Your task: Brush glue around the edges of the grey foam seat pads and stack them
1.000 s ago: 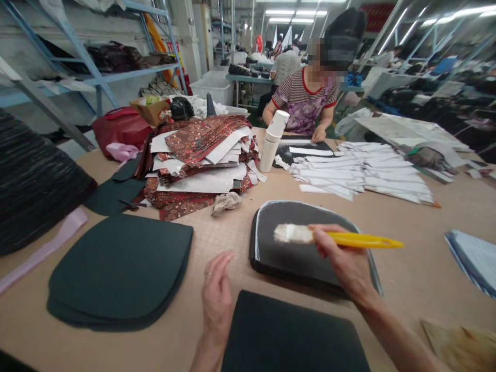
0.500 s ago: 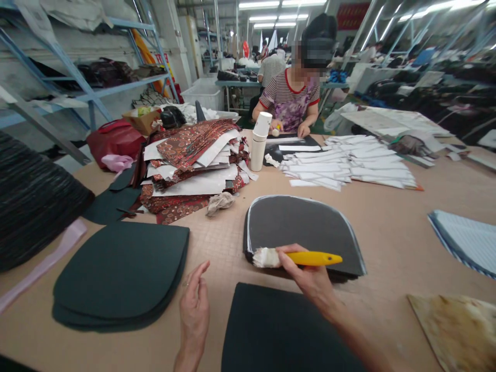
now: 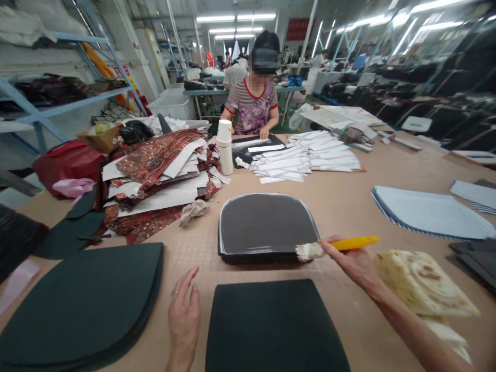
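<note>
A long tan worktable (image 3: pixel 349 206) ran through a bright workshop with blue shelving at the left and rows of lamps overhead. The right hand (image 3: pixel 354 261) was closed around the yellow handle of a brush (image 3: pixel 335 246), thumb and fingers pinched tight on it, and the pale bristles touched the near right corner of a dark grey panel (image 3: pixel 265 225) with a whitish line along its edge. That panel lay on a small stack in the middle of the table, just beyond a dark green felt piece (image 3: pixel 275 330) at the near edge. The left hand (image 3: pixel 184 320) lay flat on the table, fingers loosely together and holding nothing, just beside the felt piece's left edge. A stack of green felt pieces (image 3: pixel 81 305) sat further left. Across the table a person (image 3: pixel 253 103) in a striped shirt worked beside rows of white strips (image 3: pixel 306 157), stacked paper cups (image 3: pixel 225 147) and a heap of red patterned sheets (image 3: pixel 155 165).
</note>
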`<move>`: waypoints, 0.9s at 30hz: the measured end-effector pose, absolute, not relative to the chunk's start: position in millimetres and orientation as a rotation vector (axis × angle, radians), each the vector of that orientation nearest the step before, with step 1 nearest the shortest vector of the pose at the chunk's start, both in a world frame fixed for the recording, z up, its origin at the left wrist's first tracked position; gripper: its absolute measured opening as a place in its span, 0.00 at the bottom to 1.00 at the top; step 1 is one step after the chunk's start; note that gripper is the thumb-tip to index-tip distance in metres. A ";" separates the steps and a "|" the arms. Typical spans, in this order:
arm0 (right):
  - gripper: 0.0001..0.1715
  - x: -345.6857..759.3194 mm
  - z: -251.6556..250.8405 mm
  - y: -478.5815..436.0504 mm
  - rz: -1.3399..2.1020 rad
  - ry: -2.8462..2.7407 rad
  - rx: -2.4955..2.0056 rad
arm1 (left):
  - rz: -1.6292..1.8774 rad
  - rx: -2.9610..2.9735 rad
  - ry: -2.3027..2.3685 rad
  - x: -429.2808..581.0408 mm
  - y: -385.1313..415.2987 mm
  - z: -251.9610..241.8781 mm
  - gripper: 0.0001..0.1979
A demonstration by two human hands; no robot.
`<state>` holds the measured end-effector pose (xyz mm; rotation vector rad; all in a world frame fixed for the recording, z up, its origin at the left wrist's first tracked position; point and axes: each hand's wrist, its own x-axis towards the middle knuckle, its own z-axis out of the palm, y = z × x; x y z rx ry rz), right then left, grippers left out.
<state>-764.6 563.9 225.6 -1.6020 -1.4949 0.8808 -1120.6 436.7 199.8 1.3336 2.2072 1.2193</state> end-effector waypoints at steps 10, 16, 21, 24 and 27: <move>0.17 -766.4 249.4 549.5 0.901 -1.332 -1.579 | 1.000 1.794 1.697 -1069.0 528.2 229.3 0.23; 0.11 -893.9 239.6 551.9 1.369 -1.426 -0.991 | 1.001 1.725 1.810 -1109.0 536.8 237.8 0.28; 0.07 -923.2 233.0 562.4 1.380 -1.574 -0.964 | 1.004 1.711 1.822 -1124.0 529.4 240.3 0.26; 0.07 -879.2 228.1 566.7 1.296 -1.566 -1.080 | 0.980 1.715 1.827 -1121.0 527.5 234.6 0.24; 0.10 -805.7 221.5 569.1 1.143 -1.530 -1.290 | 0.909 1.777 1.760 -1101.3 530.4 227.1 0.23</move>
